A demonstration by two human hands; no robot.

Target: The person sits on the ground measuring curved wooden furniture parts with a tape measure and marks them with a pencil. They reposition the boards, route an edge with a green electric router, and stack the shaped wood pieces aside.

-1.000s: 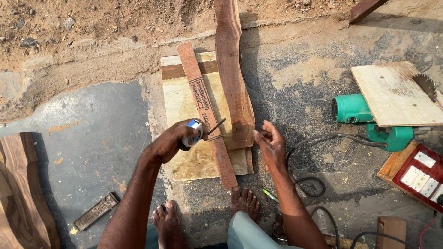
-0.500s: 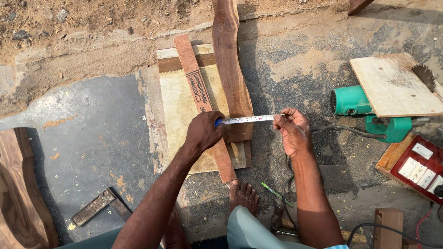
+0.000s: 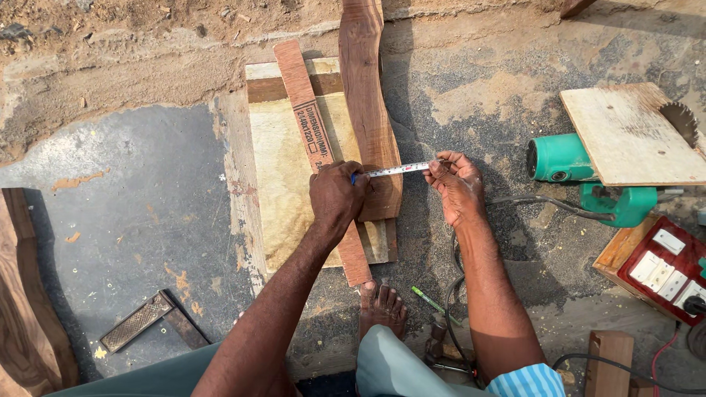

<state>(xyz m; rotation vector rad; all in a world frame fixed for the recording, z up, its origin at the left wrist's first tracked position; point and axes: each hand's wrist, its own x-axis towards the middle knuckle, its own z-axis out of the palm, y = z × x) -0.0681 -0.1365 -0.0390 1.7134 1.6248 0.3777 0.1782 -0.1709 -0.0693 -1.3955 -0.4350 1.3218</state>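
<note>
Both bare forearms reach forward from the bottom of the view, roughly parallel and a little apart. The left hand (image 3: 337, 197) is curled into a loose fist, knuckles up, wrist straight, fingers closed around something small. The right hand (image 3: 456, 187) lies palm inward, its thumb and fingertips (image 3: 435, 167) pinched together at the top, the wrist slightly bent. A bare foot (image 3: 381, 309) shows between the arms

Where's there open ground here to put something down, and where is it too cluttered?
The grey slab between the plywood sheet and the dark plank at the left edge is bare, apart from the try square. Ground between the long board and the green saw is also open. Crowded: around the hands, and lower right by the switch box and cables.
</note>
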